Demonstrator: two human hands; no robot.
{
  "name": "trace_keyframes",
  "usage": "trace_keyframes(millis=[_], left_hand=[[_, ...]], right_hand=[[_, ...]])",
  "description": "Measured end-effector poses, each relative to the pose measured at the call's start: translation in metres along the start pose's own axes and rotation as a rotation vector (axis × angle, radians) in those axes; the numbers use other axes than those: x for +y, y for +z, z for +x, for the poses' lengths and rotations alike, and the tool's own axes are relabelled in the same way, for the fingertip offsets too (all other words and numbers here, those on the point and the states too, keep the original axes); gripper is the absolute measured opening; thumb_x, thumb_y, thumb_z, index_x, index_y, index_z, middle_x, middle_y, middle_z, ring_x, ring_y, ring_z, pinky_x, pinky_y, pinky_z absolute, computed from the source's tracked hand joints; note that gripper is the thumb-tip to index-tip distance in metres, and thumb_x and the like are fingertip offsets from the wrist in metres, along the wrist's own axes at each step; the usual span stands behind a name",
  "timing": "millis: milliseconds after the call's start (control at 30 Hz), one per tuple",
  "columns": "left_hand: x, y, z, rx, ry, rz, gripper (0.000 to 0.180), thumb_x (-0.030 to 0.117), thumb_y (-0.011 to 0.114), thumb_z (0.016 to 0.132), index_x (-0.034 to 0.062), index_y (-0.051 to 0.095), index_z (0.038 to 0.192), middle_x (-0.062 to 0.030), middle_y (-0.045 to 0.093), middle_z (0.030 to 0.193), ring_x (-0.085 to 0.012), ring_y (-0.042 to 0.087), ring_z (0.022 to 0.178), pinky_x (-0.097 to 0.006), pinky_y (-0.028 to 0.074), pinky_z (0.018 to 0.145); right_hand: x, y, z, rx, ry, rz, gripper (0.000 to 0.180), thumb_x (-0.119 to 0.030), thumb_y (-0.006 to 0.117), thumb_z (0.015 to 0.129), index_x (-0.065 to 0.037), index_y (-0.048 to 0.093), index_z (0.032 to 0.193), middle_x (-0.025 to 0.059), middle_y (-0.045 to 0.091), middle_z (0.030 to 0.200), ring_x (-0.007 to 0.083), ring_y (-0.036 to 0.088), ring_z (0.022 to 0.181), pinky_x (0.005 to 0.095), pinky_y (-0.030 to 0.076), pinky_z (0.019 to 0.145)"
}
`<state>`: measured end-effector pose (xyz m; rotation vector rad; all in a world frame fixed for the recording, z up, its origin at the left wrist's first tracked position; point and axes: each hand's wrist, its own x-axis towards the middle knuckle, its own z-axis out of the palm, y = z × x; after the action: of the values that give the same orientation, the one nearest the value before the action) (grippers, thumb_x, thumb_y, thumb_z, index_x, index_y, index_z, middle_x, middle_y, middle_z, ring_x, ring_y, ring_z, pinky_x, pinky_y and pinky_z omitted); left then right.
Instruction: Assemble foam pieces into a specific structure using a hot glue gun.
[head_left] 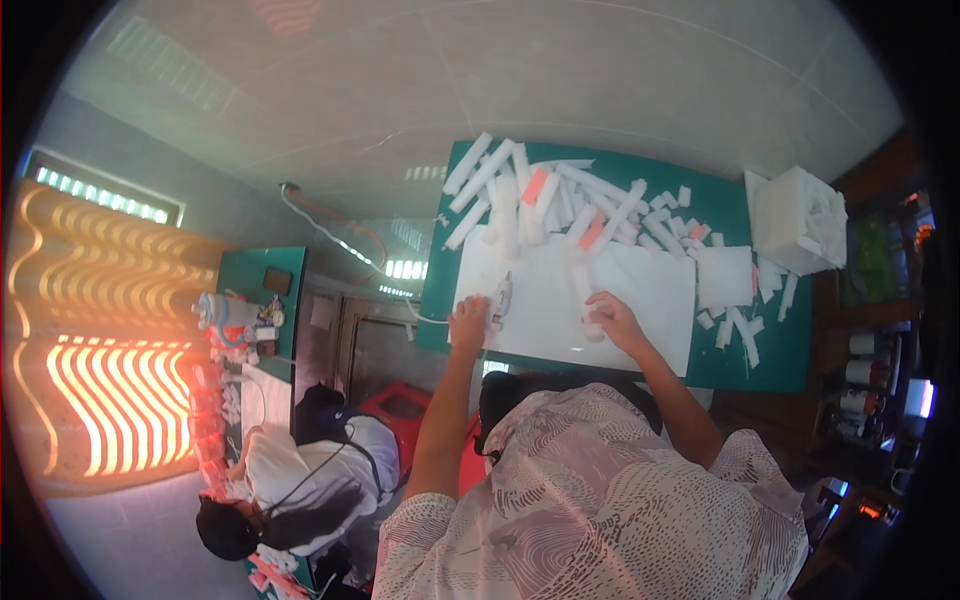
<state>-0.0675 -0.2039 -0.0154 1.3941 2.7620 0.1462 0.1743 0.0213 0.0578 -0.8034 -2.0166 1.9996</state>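
The left hand [468, 322] lies on the left edge of a flat white rectangular foam sheet [570, 300], fingers curled around a small pale hand tool [501, 297] that seems to trail a thin white cord [330, 235]. The right hand [612, 318] presses a short white foam strip [586, 292] down onto the sheet, fingers closed over it, probably to steady it. The sheet rests on a green table top [770, 360]. At twelve o'clock from the hands is a heap of long white foam sticks [520, 195], a few with orange-pink patches; at two o'clock stands a white foam block stack [800, 215]. At eight o'clock another person in a white top [310, 480] bends over a second green table [262, 275].
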Motion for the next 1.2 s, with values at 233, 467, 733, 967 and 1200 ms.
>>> trace_keyframes(millis=[233,467,733,967,1200], left_hand=[[0.007,-0.020,-0.003,0.011,0.045,-0.203,0.029,0.010,0.057,0.080,0.0095,0.051,0.109,-0.0139,0.052,0.103,-0.0346,0.056,0.089,-0.048,0.048,0.072],[0.034,-0.103,-0.020,-0.148,-0.211,-1.178,0.030,0.004,0.050,0.077,-0.0013,0.054,0.107,-0.0058,0.048,0.076,-0.0143,0.047,0.069,-0.028,0.039,0.063],[0.058,-0.149,-0.015,-0.201,-0.066,-1.185,0.018,0.004,0.051,0.075,0.0016,0.058,0.091,-0.0041,0.046,0.072,-0.0128,0.043,0.066,-0.027,0.037,0.061],[0.062,-0.153,-0.017,-0.176,-0.059,-1.173,0.016,0.005,0.052,0.073,0.0051,0.058,0.087,0.0013,0.047,0.067,-0.0086,0.043,0.063,-0.024,0.035,0.057],[0.055,-0.148,-0.020,-0.249,-0.108,-1.200,0.007,0.004,0.051,0.077,0.0019,0.054,0.083,-0.0038,0.049,0.074,-0.0120,0.046,0.068,-0.026,0.038,0.063]], right_hand=[[-0.055,-0.017,-0.029,-0.144,0.127,0.166,0.043,-0.009,0.058,0.084,-0.002,0.041,0.123,0.0155,0.067,0.091,0.0171,0.063,0.084,0.0272,0.046,0.075],[-0.051,-0.023,-0.026,-0.212,0.143,0.045,0.044,-0.008,0.059,0.084,0.000,0.044,0.125,0.0143,0.068,0.091,0.0143,0.062,0.081,0.0268,0.047,0.075],[-0.067,-0.006,-0.021,-0.227,0.074,-0.188,0.039,-0.011,0.061,0.083,-0.004,0.051,0.120,0.0096,0.068,0.084,0.0123,0.061,0.074,0.0262,0.048,0.071],[-0.058,-0.004,-0.020,-0.244,0.046,-0.177,0.039,-0.011,0.061,0.083,-0.004,0.051,0.120,0.0105,0.068,0.084,0.0136,0.062,0.073,0.0267,0.048,0.070],[-0.058,-0.003,-0.022,-0.226,0.058,-0.153,0.038,-0.011,0.061,0.083,-0.004,0.051,0.119,0.0110,0.069,0.085,0.0139,0.062,0.074,0.0272,0.049,0.071]])
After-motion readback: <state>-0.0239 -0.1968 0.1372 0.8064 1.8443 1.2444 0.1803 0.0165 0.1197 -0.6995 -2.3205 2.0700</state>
